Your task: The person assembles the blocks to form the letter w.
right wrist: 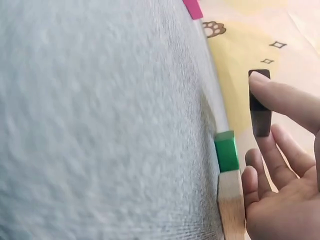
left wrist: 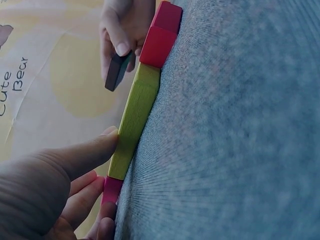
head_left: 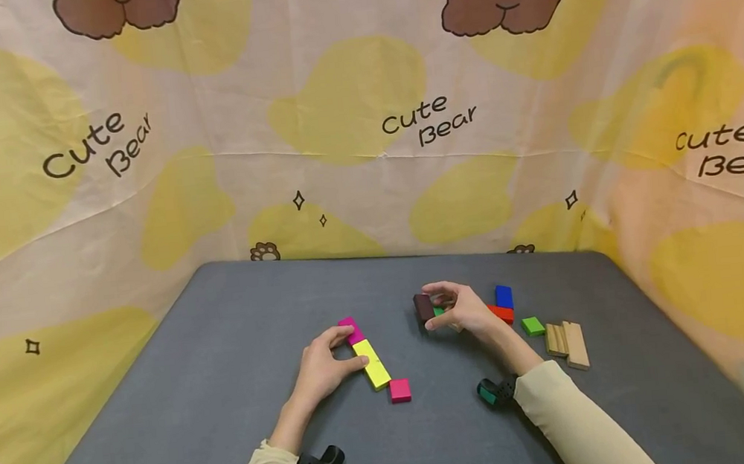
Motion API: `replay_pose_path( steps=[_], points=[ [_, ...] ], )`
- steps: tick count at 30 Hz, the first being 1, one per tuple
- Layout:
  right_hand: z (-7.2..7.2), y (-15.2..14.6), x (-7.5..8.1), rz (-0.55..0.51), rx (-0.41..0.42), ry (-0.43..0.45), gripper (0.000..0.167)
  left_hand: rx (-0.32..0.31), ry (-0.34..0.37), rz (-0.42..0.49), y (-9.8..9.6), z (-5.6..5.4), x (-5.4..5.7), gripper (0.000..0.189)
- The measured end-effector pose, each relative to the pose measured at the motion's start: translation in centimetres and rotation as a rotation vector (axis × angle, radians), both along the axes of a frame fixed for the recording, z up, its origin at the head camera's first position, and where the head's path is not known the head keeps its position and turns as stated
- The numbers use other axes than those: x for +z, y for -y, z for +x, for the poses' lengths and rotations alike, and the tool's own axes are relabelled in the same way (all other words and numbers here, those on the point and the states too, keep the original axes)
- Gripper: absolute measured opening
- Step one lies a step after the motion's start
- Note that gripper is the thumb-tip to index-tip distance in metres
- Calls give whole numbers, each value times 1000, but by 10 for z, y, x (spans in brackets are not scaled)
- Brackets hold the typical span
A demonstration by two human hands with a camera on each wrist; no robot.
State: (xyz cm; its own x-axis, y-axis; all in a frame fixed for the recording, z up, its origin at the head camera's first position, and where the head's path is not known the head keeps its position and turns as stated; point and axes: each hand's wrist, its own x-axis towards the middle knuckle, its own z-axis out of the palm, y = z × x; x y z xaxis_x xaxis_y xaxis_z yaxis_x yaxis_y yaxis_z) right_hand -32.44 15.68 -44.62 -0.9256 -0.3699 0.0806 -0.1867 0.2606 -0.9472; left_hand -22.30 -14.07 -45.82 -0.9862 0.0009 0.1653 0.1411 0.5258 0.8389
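Observation:
My right hand [head_left: 463,309] pinches a dark brown block [head_left: 423,309] between thumb and fingers; the right wrist view shows this block [right wrist: 260,102] held above the table surface. My left hand [head_left: 321,367] rests beside a slanting row of blocks. Its thumb touches the side of the yellow block [head_left: 373,366], and its fingers reach the magenta block [head_left: 352,329] at the far end. A pinkish-red block [head_left: 400,390] adjoins the yellow block's near end. Below my right hand lie a green block [right wrist: 227,152] and a plain wooden block [right wrist: 232,205], end to end.
Right of my right hand lie a blue block [head_left: 504,296], a red block [head_left: 502,314] and a light green block [head_left: 533,326]. Plain wooden blocks [head_left: 576,345] lie closer to the right edge. A printed cloth [head_left: 368,187] hangs behind the grey table [head_left: 229,425].

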Motion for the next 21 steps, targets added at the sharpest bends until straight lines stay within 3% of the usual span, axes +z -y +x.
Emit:
replay_pose_path(
  steps=[5, 12, 14, 21],
  points=[
    [5, 1, 0, -8, -18, -39, 72, 2, -3, -2, 0, 0, -1, 56],
    [23, 3, 13, -80, -51, 2, 75, -6, -16, 13, -1, 1, -1, 56],
    [25, 4, 7, -82, -72, 5, 75, -7, -18, 17, -1, 1, -1, 56],
    [62, 15, 6, -40, -156, 79, 70, -1, -10, 19, 0, 2, -1, 56]
  ],
)
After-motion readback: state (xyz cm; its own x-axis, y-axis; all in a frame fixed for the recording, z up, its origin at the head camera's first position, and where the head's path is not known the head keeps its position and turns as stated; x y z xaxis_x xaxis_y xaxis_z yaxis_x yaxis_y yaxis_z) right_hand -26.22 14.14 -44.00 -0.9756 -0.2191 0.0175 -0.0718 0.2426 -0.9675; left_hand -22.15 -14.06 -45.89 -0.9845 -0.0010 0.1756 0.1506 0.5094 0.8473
